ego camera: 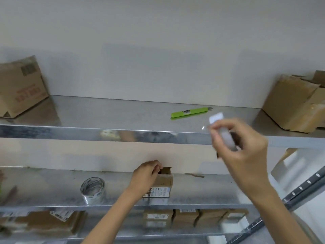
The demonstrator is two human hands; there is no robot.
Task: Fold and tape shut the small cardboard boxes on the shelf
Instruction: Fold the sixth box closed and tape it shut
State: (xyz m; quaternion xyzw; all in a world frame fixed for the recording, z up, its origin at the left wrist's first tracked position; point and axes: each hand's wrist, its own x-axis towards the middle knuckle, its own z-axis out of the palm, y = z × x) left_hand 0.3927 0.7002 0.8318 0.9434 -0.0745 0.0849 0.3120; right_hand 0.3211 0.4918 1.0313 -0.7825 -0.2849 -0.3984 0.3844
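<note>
Head view: on the upper shelf (105, 111) a green utility knife (190, 112) lies lengthwise left to right, blade tip to the right, between a large cardboard box (22, 87) at the left end and a torn one (295, 103) at the right. The small cardboard box (162, 186) stands upright on the middle shelf (202, 189), top open, label toward the camera, with a tape roll (92, 189) near its left. The left hand (147, 173) curls over its top edge. The right hand (242, 147), blurred, pinches a clear tape strip (222, 131) before the upper shelf's front edge.

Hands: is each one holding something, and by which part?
The left hand grips the small cardboard box at its open top edge. The right hand pinches a blurred pale strip, probably tape, by its lower part.
</note>
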